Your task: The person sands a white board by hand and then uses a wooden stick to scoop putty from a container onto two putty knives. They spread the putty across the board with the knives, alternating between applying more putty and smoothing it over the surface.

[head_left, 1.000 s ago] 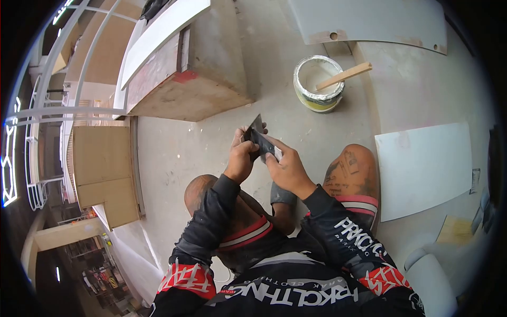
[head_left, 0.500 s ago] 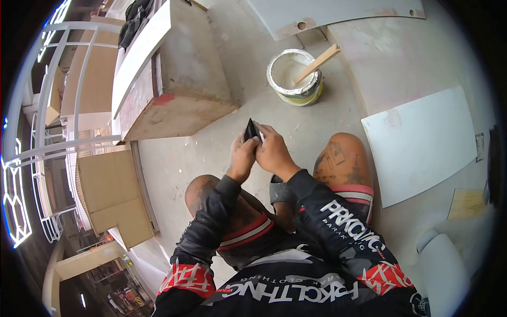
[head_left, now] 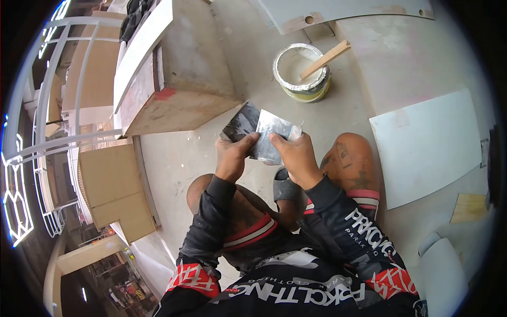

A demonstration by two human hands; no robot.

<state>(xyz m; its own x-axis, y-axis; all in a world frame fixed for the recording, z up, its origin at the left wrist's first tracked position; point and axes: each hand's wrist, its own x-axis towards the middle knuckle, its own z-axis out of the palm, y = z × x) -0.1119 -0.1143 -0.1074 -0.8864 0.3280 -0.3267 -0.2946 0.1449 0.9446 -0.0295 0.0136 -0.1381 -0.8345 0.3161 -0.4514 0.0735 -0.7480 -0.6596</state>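
Observation:
In front of my knees I hold two flat, thin putty scrapers. My left hand (head_left: 232, 154) grips a dark scraper (head_left: 242, 122) smeared with white, its thumb pressed on the near face. My right hand (head_left: 297, 158) is closed on a shiny pale scraper (head_left: 272, 126), thumb flat on its face. The pale one overlaps the right side of the dark one, and both tilt upward. Fingers behind the scrapers are hidden. Beyond my hands a bucket (head_left: 298, 91) of whitish paste stands on the floor, a wooden stick (head_left: 326, 59) leaning in it.
A wooden box-like cabinet (head_left: 195, 68) stands ahead to the left. A pale flat panel (head_left: 430, 150) lies to the right, and another panel (head_left: 359, 8) with round holes is at the top. A white metal frame (head_left: 79, 79) and a plywood piece (head_left: 111, 185) are on the left.
The scrapers, held edge-on and close together before, are now fanned out with their faces toward me. My hands have moved apart, the right one shifting rightward.

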